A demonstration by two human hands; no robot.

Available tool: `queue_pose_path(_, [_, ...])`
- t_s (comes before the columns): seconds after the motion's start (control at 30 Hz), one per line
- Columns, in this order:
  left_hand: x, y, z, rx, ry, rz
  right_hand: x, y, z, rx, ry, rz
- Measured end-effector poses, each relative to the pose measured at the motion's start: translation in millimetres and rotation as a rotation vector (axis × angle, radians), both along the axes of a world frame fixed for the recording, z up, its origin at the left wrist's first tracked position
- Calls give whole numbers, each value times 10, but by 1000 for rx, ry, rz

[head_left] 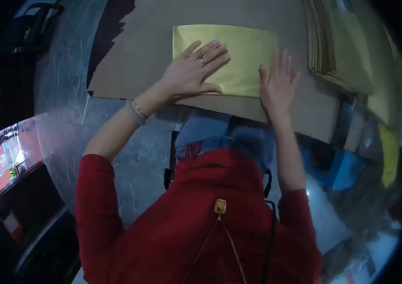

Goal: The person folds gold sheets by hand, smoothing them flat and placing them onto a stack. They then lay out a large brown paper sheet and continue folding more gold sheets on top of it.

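A yellow rectangular sheet (246, 57), of paper or an envelope, lies flat on a brown cardboard-covered table (139, 57). My left hand (194, 68) rests flat on its left half, fingers stretched out and pointing up and right, thumb along the near edge. There is a ring on one finger and bands at the wrist. At the sheet's right edge, my right hand (279, 85) is laid with its fingers spread, partly on the sheet and partly on the cardboard. Neither hand grips anything.
A stack of yellow-brown sheets or envelopes (338, 47) stands at the table's right side. Below it on the right is a blue plastic container (345, 170). The table's near edge runs just before my lap, and grey floor (63, 71) shows on the left.
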State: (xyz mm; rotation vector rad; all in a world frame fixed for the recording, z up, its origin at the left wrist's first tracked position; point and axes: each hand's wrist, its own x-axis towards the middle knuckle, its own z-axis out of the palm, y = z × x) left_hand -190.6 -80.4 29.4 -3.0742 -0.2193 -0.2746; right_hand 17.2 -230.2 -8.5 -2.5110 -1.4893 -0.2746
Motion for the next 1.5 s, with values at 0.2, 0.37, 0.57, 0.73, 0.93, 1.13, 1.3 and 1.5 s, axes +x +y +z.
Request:
queue_pose_path(0.2, [-39, -8, 32, -170, 60, 206, -32, 1, 28, 12, 85, -27])
queue_pose_path(0.37, [-48, -20, 18, -197, 32, 221, -31, -6, 97, -16, 86, -21])
queue_pose_path(0.57, [-14, 9, 62, -498, -431, 774, 9, -46, 94, 135, 308, 43])
queue_pose_path(0.73, [-30, 331, 134, -1038, -443, 1043, -10, -38, 192, 96, 408, 74])
queue_pose_path(0.93, [6, 373, 185, -1112, -456, 1059, 3, -30, 133, 39, 303, 66])
queue_pose_path(1.13, [67, 335, 62, -759, -414, 1066, -6, -28, 158, 17, 233, 75])
queue_pose_path(1.3, [41, 33, 393, -1328, -836, 862, 11, -50, 456, 254, 580, 51])
queue_pose_path(1.5, [-152, -175, 967, -1296, -1184, 566, -19, -66, 877, 432, 934, -16])
